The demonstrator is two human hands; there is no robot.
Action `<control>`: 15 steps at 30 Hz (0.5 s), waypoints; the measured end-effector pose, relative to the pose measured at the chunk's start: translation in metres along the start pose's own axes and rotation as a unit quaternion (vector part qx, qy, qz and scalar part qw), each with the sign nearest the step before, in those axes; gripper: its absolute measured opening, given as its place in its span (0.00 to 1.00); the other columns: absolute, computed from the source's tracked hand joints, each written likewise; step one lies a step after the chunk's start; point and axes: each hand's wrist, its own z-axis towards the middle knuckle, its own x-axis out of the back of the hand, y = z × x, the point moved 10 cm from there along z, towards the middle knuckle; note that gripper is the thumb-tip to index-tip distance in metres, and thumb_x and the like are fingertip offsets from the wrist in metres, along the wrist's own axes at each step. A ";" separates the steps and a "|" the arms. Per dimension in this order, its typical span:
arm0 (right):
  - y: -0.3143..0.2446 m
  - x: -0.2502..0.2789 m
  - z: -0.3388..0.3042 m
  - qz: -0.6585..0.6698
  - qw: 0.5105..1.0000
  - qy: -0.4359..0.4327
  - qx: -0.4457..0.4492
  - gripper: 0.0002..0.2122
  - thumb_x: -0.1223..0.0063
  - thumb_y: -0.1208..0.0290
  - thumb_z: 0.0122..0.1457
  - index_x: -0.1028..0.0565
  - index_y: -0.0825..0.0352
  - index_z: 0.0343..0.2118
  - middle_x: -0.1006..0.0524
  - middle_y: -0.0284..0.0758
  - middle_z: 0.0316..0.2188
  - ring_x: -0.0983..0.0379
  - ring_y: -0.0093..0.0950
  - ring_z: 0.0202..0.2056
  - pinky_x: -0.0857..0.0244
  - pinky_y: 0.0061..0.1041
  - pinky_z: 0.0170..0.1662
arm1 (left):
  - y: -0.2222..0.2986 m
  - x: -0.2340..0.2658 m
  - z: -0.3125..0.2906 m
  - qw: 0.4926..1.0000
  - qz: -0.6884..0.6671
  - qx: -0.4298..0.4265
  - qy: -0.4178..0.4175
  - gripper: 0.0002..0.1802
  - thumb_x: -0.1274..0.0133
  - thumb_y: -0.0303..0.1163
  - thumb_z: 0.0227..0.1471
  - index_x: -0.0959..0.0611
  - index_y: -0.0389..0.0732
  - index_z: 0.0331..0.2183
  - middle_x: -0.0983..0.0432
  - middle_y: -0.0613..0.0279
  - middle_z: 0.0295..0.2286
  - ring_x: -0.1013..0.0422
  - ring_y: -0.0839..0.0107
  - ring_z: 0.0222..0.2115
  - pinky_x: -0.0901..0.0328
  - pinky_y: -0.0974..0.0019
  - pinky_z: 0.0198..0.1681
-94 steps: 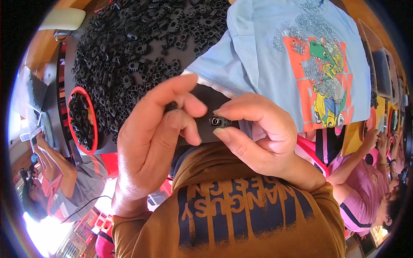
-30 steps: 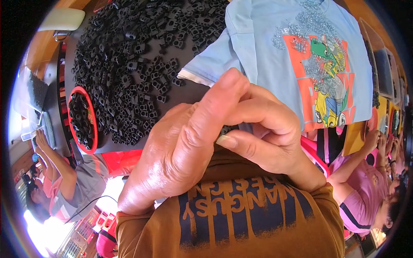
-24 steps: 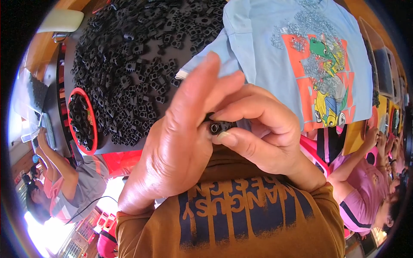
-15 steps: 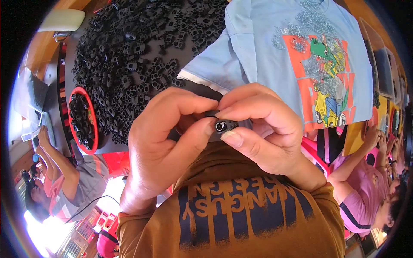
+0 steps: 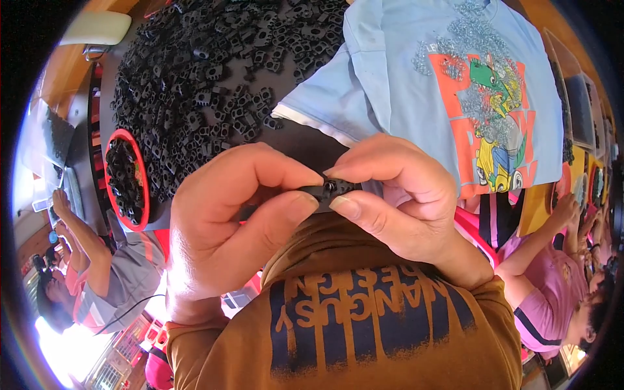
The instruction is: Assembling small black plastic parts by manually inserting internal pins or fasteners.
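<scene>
Close in front of my chest, both hands meet on a small black plastic clip piece (image 5: pixel 330 187). My left hand (image 5: pixel 227 218) pinches its left end between thumb and forefinger. On the other end, the thumb and fingertips of my right hand (image 5: pixel 411 205) are closed. The fingers hide part of the piece, and its inner detail is too dark to make out. Beyond my hands, a wide heap of similar black plastic pieces (image 5: pixel 195 71) covers the dark table (image 5: pixel 296 144). Many small metal springs (image 5: pixel 478 39) lie scattered on a light blue T-shirt (image 5: pixel 416 110) spread at the right.
A red-rimmed basket (image 5: pixel 147 195) of black pieces stands at the table's left edge. Other people sit on both sides, one in a grey shirt (image 5: pixel 133 273) at left and one in a pink shirt (image 5: pixel 543 286) at right. Clear bins (image 5: pixel 578 97) stand at the far right.
My left hand has shifted slightly left and turned, its thumb now further from the piece's middle. The silvery ring seen in the piece before is now turned out of plain sight.
</scene>
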 end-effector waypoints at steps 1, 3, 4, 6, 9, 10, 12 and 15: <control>-0.001 0.000 0.000 0.002 1.000 -0.004 0.003 0.11 0.41 0.84 0.53 0.25 0.76 0.40 0.24 0.43 0.37 0.28 0.29 0.38 0.36 0.25 0.43 | 0.004 0.000 0.003 0.999 0.036 -0.019 -0.011 0.06 0.42 0.22 0.48 0.19 0.31 0.32 0.25 0.61 0.26 0.30 0.76 0.27 0.36 0.75 0.31; -0.001 0.000 0.001 -0.012 1.000 -0.008 0.004 0.10 0.41 0.84 0.53 0.25 0.76 0.39 0.24 0.42 0.35 0.27 0.29 0.36 0.35 0.25 0.41 | 0.007 0.000 0.005 0.996 0.081 -0.025 -0.021 0.07 0.43 0.22 0.47 0.19 0.31 0.31 0.26 0.61 0.25 0.31 0.76 0.26 0.38 0.74 0.29; -0.002 -0.001 0.001 -0.014 1.000 -0.011 0.009 0.10 0.41 0.84 0.53 0.25 0.76 0.39 0.24 0.42 0.35 0.27 0.29 0.35 0.35 0.25 0.41 | 0.005 0.000 0.005 0.996 0.091 -0.011 -0.022 0.07 0.43 0.23 0.46 0.19 0.30 0.31 0.27 0.61 0.26 0.33 0.76 0.26 0.40 0.74 0.29; 0.000 -0.001 0.001 -0.018 1.000 -0.015 0.003 0.10 0.41 0.84 0.53 0.25 0.76 0.39 0.23 0.42 0.35 0.27 0.29 0.35 0.35 0.24 0.39 | 0.005 0.001 0.005 0.994 0.104 -0.001 -0.026 0.08 0.44 0.23 0.45 0.20 0.30 0.30 0.29 0.61 0.26 0.34 0.76 0.25 0.42 0.74 0.29; 0.000 -0.002 0.001 -0.044 0.999 -0.022 0.010 0.10 0.41 0.84 0.52 0.25 0.76 0.39 0.23 0.42 0.35 0.27 0.28 0.34 0.35 0.23 0.38 | 0.010 -0.003 0.008 0.987 0.148 -0.029 -0.054 0.07 0.44 0.22 0.45 0.20 0.31 0.30 0.28 0.61 0.24 0.33 0.74 0.25 0.41 0.73 0.28; 0.000 -0.003 0.001 -0.057 0.998 -0.026 0.012 0.10 0.40 0.84 0.52 0.25 0.76 0.39 0.23 0.42 0.35 0.27 0.28 0.34 0.35 0.23 0.38 | 0.013 -0.007 0.009 0.979 0.181 -0.052 -0.075 0.07 0.44 0.22 0.46 0.20 0.31 0.31 0.28 0.60 0.24 0.32 0.73 0.25 0.40 0.73 0.28; 0.001 -0.002 0.000 -0.073 0.997 -0.030 0.008 0.10 0.40 0.84 0.52 0.25 0.76 0.39 0.23 0.42 0.35 0.27 0.28 0.35 0.34 0.24 0.38 | 0.019 -0.013 0.009 0.962 0.237 -0.099 -0.092 0.06 0.44 0.20 0.46 0.20 0.31 0.31 0.28 0.60 0.24 0.31 0.72 0.25 0.39 0.71 0.28; 0.002 -0.001 -0.001 -0.062 0.998 -0.014 -0.003 0.10 0.41 0.85 0.52 0.25 0.76 0.39 0.23 0.42 0.36 0.27 0.28 0.35 0.35 0.24 0.39 | 0.029 -0.018 0.006 0.941 0.285 -0.168 -0.071 0.07 0.45 0.19 0.46 0.19 0.32 0.32 0.27 0.59 0.23 0.31 0.70 0.24 0.38 0.70 0.28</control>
